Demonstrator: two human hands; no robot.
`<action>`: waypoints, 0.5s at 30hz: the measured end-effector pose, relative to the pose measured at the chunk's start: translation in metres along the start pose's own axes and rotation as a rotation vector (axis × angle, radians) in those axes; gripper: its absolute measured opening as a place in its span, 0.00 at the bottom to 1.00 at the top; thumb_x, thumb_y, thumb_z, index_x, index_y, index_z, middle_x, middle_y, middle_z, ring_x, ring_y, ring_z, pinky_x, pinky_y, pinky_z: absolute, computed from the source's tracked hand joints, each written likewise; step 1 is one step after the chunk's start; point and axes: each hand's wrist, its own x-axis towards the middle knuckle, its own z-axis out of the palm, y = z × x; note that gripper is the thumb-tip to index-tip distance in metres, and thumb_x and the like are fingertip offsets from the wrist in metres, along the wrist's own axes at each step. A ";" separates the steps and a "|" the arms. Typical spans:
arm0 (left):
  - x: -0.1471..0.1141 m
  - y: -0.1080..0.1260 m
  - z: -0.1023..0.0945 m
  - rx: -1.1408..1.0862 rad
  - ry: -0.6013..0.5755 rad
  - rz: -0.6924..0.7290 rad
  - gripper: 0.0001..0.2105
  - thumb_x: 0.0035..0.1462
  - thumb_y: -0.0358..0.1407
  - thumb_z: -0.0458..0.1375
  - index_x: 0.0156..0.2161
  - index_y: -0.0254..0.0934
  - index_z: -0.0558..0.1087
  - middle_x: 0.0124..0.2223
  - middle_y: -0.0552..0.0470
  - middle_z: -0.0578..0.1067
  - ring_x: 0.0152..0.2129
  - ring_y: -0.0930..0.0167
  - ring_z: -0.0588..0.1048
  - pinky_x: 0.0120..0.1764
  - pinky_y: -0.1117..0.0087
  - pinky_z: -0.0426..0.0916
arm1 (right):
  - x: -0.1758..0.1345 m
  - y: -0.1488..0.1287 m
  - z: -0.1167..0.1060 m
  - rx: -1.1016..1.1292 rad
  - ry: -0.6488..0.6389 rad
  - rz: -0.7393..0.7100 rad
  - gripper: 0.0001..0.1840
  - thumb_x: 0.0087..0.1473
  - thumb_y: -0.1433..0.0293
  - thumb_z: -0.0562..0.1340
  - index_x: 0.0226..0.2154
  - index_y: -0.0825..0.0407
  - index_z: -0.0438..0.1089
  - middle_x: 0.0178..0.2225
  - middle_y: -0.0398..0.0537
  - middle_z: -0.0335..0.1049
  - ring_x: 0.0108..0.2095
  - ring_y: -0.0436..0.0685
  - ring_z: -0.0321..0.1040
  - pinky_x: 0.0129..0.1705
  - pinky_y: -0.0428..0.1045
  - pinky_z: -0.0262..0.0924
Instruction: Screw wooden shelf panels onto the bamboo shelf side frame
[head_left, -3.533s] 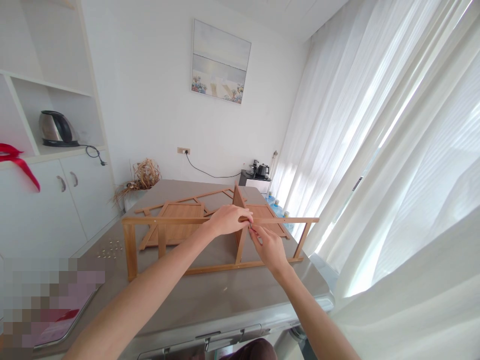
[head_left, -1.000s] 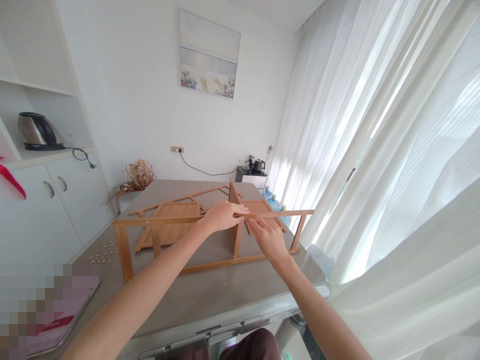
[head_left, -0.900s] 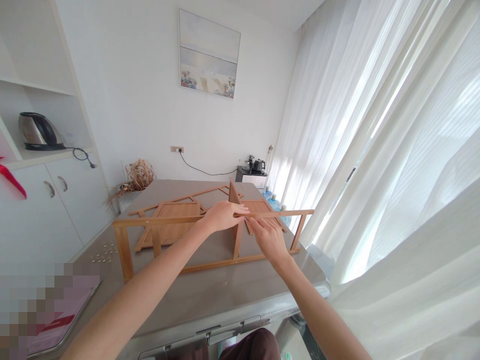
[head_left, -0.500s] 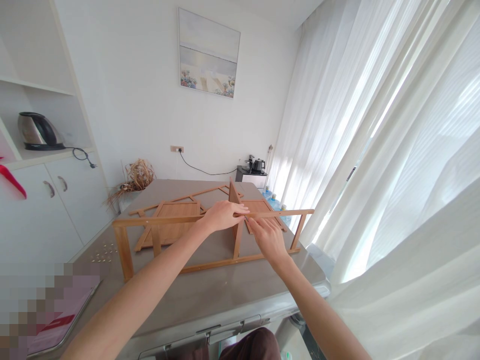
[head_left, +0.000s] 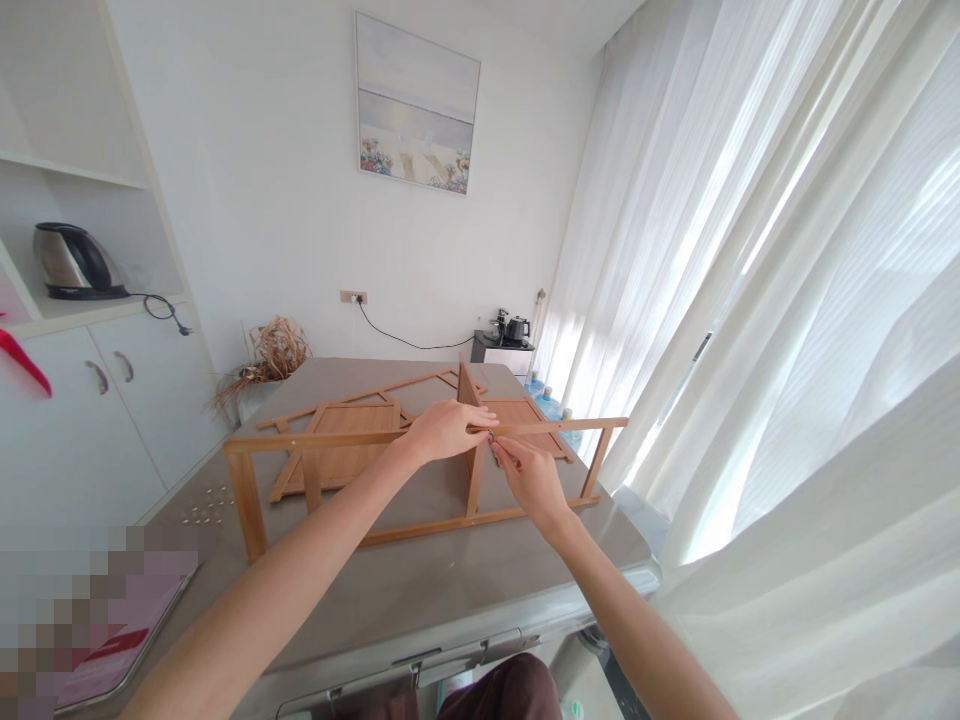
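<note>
A wooden side frame [head_left: 315,440] stands on its long edge across the table, with a wooden shelf panel [head_left: 465,380] upright at its middle. My left hand [head_left: 444,430] is closed over the frame's top rail where it meets this panel, fingers wrapped over the far side. Just right of that joint, my right hand [head_left: 534,482] is closed in a pinch below the rail. A small dark metal piece shows at its fingertips, too small to name surely. Behind the frame lie a slatted wooden panel [head_left: 352,425] and another wooden panel [head_left: 521,415].
Another narrow wooden frame [head_left: 360,388] lies at the back of the table [head_left: 480,590]. Several small metal fittings [head_left: 208,506] are scattered at the table's left. Dried plants [head_left: 274,348] stand beyond the left edge. Curtains [head_left: 697,300] hang along the right.
My right hand has turned at the joint, its fingers curling in more and the small metal piece now showing. My left hand and the frame have stayed in place.
</note>
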 end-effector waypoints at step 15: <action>0.000 0.002 0.000 -0.021 -0.007 -0.021 0.16 0.59 0.43 0.53 0.50 0.55 0.76 0.53 0.67 0.75 0.56 0.70 0.70 0.57 0.67 0.65 | 0.000 -0.002 -0.002 -0.154 0.024 -0.010 0.21 0.68 0.63 0.49 0.32 0.49 0.74 0.25 0.45 0.71 0.25 0.52 0.66 0.27 0.45 0.50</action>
